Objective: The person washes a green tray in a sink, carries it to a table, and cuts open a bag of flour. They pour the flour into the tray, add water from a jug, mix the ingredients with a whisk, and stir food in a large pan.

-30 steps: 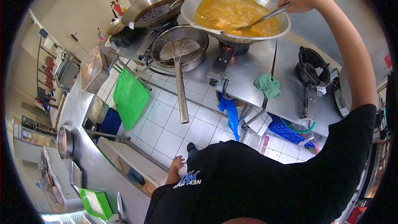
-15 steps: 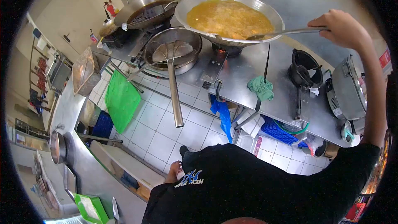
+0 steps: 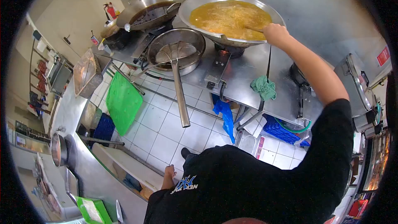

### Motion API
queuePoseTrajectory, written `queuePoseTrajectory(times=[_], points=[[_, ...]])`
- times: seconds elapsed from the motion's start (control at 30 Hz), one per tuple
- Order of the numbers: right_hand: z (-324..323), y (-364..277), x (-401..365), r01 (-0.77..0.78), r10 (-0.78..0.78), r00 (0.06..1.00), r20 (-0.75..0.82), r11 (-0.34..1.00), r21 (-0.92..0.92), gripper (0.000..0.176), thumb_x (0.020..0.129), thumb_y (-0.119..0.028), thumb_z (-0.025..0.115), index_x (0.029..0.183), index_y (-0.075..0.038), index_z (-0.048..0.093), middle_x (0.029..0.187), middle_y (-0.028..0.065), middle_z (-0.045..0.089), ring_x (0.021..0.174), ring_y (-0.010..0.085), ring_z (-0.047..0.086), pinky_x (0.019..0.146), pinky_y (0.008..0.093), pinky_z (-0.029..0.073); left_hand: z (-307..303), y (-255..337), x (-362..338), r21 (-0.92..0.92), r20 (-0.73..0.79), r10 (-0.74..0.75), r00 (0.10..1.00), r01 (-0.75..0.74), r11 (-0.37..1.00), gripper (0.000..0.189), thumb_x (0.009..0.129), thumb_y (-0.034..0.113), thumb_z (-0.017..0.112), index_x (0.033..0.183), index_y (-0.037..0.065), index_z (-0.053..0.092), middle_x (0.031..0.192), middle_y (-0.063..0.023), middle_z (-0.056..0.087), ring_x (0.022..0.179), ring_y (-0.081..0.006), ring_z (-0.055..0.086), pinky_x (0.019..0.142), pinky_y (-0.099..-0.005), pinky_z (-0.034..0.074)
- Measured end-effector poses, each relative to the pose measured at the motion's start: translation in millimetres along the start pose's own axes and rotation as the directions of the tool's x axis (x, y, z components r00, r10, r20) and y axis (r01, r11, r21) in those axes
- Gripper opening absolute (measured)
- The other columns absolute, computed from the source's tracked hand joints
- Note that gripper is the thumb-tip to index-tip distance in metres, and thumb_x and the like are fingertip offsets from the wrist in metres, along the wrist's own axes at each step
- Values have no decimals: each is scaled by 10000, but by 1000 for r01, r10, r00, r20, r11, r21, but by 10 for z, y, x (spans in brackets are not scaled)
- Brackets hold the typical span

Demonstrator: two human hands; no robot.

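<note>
Upper centre of the frame, over the wok of yellow broth: right hand clenched round a metal ladle, working end dipped in the liquid; probably stiff, light until loaded, likely hot and greasy near the rim, so best taken well back on the handle; lower centre, left hand hanging low, grip impossible to tell; strainer on the steel surface just left of the wok.
</note>
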State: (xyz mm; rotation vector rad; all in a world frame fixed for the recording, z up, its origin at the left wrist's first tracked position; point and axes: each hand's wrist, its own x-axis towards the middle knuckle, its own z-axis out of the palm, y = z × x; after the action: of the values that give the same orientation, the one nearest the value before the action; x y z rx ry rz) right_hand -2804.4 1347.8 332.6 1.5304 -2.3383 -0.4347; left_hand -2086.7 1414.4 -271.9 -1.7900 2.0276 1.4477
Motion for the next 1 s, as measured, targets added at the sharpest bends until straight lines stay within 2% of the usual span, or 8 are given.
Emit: queuePoseTrajectory(times=[0.3, 0.43, 0.5, 0.6, 0.67, 0.87, 0.93, 1.0], points=[[134, -418, 1145, -47, 46, 999, 11, 990, 131, 267, 820, -91, 538, 1020, -10, 693, 1053, 235, 685, 958, 404, 679, 796, 505, 552, -428, -343, -155, -502, 52, -271, 961, 260, 825, 434, 940, 343, 502, 1266, 56, 504, 1011, -113, 622, 699, -256, 660, 535, -393, 497], [872, 168, 2132, 94, -94, 996, -6, 995, 38, 252, 810, -176, 554, 895, -9, 722, 860, 246, 701, 762, 400, 694, 653, 500, 535, -869, -421, 132, -697, 130, -377, 917, 355, 623, 458, 942, 347, 519, 1300, 64, 487, 1044, -111, 621, 701, -251, 662, 522, -386, 499], [83, -213, 1698, 79, -99, 985, 145, 987, 138, 266, 791, -175, 572, 931, -11, 728, 706, 205, 655, 590, 328, 638, 539, 455, 504, -1122, -599, 189, -768, 192, -429, 883, 407, 495, 460, 938, 345, 531, 1301, 64, 487, 1040, -113, 621, 696, -248, 663, 511, -386, 505], [-612, -360, 1373, 27, -86, 962, 259, 974, 223, 308, 777, -152, 588, 1030, -55, 734, 578, 144, 583, 462, 252, 566, 452, 399, 475, -1634, -749, 475, -710, 123, -372, 920, 344, 615, 427, 937, 326, 529, 1266, 56, 503, 971, -105, 618, 668, -241, 656, 490, -372, 496], [-1144, -744, 860, -221, 129, 944, 303, 930, 295, 328, 786, -136, 582, 1073, -94, 736, 552, 125, 555, 444, 240, 548, 447, 382, 470, -2004, -878, 595, -719, 120, -302, 946, 293, 630, 403, 933, 326, 529, 1228, 52, 524, 916, -89, 613, 654, -226, 652, 478, -360, 490], [-1657, -1021, 116, -83, 87, 995, 57, 994, -71, 394, 778, -139, 587, 1149, -194, 709, 952, 179, 707, 897, 371, 677, 827, 465, 547, -2773, -1247, 1445, -584, 251, -198, 947, 311, 750, 364, 925, 327, 527, 1152, 47, 577, 828, -62, 612, 595, -187, 643, 454, -333, 476], [-1842, -994, -38, -74, 82, 993, 88, 993, -91, 391, 789, -139, 598, 1164, -183, 700, 958, 176, 708, 913, 372, 674, 843, 465, 541, -2884, -1247, 1603, -595, 323, -165, 932, 336, 730, 366, 923, 323, 528, 1143, 36, 584, 829, -63, 616, 598, -186, 647, 451, -328, 475], [-2057, -963, -174, -67, 77, 991, 110, 993, -99, 390, 798, -135, 612, 1178, -168, 692, 951, 172, 710, 922, 366, 676, 850, 459, 537, -2932, -962, 1473, -472, 172, -181, 968, 242, 848, 368, 922, 322, 527, 1138, 31, 590, 827, -64, 617, 605, -184, 648, 449, -326, 474]])
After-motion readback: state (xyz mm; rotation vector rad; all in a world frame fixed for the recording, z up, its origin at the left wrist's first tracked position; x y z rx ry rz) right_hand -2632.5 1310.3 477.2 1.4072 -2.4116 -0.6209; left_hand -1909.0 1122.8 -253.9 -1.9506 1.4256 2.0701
